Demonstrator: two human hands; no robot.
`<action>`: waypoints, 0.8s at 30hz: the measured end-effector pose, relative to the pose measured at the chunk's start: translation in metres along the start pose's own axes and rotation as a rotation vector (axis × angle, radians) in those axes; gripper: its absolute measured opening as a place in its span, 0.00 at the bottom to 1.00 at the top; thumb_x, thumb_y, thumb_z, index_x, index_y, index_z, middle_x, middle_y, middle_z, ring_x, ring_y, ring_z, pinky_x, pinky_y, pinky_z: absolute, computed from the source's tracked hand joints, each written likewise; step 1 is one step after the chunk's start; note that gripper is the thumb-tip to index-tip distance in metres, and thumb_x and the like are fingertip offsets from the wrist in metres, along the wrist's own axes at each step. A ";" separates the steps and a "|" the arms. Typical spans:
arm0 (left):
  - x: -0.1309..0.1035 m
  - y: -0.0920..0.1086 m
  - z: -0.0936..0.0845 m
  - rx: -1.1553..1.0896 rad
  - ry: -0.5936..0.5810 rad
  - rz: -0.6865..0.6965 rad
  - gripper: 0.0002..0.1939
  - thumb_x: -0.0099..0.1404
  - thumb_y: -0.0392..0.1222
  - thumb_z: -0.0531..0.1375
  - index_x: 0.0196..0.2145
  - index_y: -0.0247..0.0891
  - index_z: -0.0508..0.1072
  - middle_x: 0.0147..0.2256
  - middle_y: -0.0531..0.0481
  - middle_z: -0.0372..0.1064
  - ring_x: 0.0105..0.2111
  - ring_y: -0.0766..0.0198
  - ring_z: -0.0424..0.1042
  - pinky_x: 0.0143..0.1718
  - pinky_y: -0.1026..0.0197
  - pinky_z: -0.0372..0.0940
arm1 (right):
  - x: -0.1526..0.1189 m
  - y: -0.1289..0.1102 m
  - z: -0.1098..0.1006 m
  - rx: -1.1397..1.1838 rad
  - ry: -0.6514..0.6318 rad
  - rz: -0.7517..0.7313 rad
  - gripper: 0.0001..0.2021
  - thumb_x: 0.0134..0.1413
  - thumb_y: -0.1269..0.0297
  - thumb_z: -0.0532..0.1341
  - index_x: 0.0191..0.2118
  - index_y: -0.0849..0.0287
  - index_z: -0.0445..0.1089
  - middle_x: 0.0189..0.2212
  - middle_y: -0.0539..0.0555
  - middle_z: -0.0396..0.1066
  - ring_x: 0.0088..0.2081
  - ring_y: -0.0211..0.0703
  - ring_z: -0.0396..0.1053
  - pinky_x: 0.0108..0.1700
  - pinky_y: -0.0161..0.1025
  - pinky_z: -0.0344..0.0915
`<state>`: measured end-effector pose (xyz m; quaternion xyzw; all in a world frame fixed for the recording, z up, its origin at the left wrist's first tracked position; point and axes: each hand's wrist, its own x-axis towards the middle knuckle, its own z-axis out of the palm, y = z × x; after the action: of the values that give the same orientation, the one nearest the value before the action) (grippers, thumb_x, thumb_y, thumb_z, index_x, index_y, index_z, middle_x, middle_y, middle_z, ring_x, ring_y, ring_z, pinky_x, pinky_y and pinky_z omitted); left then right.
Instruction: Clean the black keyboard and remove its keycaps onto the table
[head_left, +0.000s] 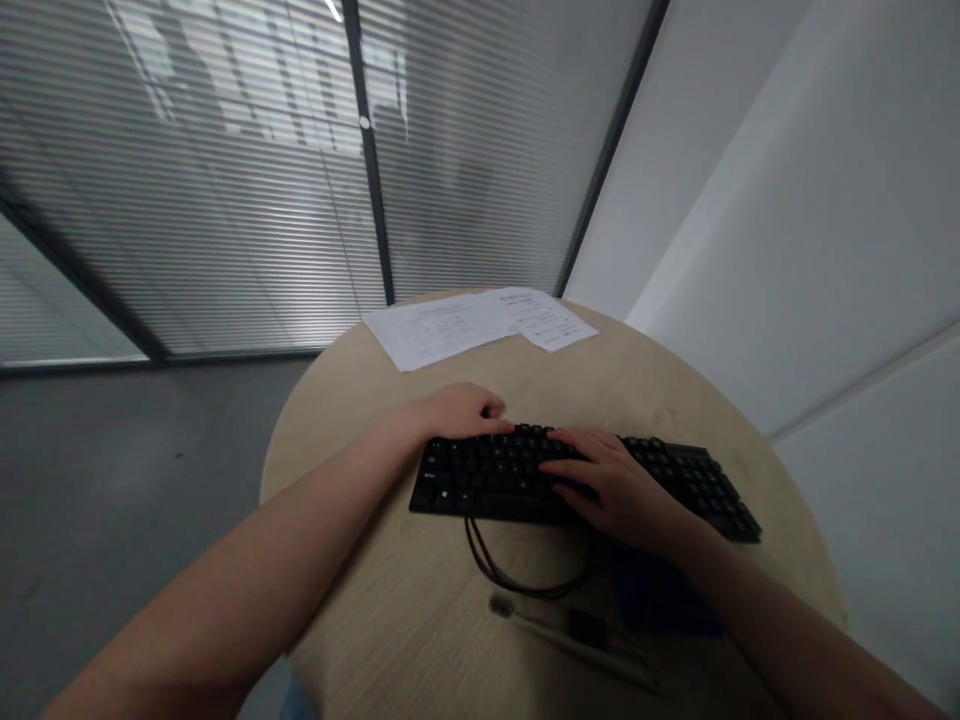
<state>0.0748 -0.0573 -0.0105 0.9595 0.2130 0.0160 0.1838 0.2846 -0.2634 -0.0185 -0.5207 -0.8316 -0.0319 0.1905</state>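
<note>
Clearly, we are working at a round, pale wood-grained tabletop, with both hands near its middle and a black keyboard beneath them. Our left hand rests at the keyboard's far left edge, fingers curled under and thumb laid along the top; we cannot tell whether it grips or only steadies. Our right hand lies over the middle keys, fingers loosely bent and slightly apart, with a dark bluish patch beneath them; whether they pinch anything we cannot make out. Nearer to us than the hands, a black cable loops out from under the keyboard, and a slim, pale-handled brush lies slanted just beside a small dark block. Something dark blue sits partly below our right forearm, too shadowed to name. Beyond the left hand, two printed sheets overlap near the tabletop's far rim, their text too small to read. Farther off, slatted blinds hang in dark-framed glass panels, with bright reflections across them. A plain white wall rises past our right hand, and a grey floor spreads out left of our left arm.
</note>
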 end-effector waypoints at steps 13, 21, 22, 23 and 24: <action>0.000 0.000 -0.003 -0.040 -0.019 -0.004 0.24 0.66 0.63 0.53 0.26 0.39 0.68 0.25 0.52 0.67 0.27 0.64 0.62 0.30 0.59 0.52 | -0.003 0.003 0.001 -0.021 0.083 0.036 0.10 0.60 0.62 0.65 0.46 0.52 0.80 0.63 0.60 0.65 0.65 0.59 0.60 0.62 0.61 0.62; 0.000 0.002 -0.003 -0.038 -0.012 -0.017 0.24 0.66 0.62 0.54 0.26 0.39 0.67 0.24 0.52 0.66 0.26 0.64 0.62 0.29 0.60 0.51 | 0.001 -0.001 -0.003 -0.033 0.020 -0.006 0.11 0.62 0.65 0.64 0.48 0.49 0.80 0.66 0.58 0.62 0.65 0.61 0.59 0.61 0.62 0.61; 0.001 0.002 -0.003 -0.037 -0.013 -0.017 0.24 0.66 0.62 0.54 0.26 0.39 0.68 0.24 0.52 0.66 0.26 0.65 0.62 0.29 0.60 0.51 | 0.001 -0.001 -0.003 -0.035 0.026 0.004 0.11 0.62 0.65 0.64 0.48 0.49 0.80 0.66 0.58 0.62 0.65 0.61 0.59 0.61 0.62 0.61; 0.001 0.001 -0.003 -0.036 -0.014 -0.016 0.24 0.66 0.62 0.54 0.26 0.39 0.68 0.24 0.52 0.66 0.26 0.64 0.62 0.29 0.60 0.51 | 0.002 0.000 -0.002 -0.039 0.033 0.015 0.11 0.62 0.65 0.64 0.47 0.48 0.81 0.66 0.58 0.63 0.65 0.61 0.60 0.61 0.62 0.61; 0.002 0.001 -0.003 -0.037 -0.015 -0.014 0.24 0.66 0.63 0.54 0.26 0.39 0.68 0.24 0.52 0.66 0.26 0.64 0.62 0.29 0.60 0.51 | 0.002 0.000 -0.001 -0.043 0.039 0.024 0.11 0.62 0.65 0.63 0.47 0.48 0.81 0.65 0.58 0.63 0.65 0.61 0.60 0.61 0.62 0.62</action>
<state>0.0764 -0.0566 -0.0074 0.9545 0.2180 0.0116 0.2030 0.2841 -0.2618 -0.0166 -0.5340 -0.8204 -0.0576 0.1959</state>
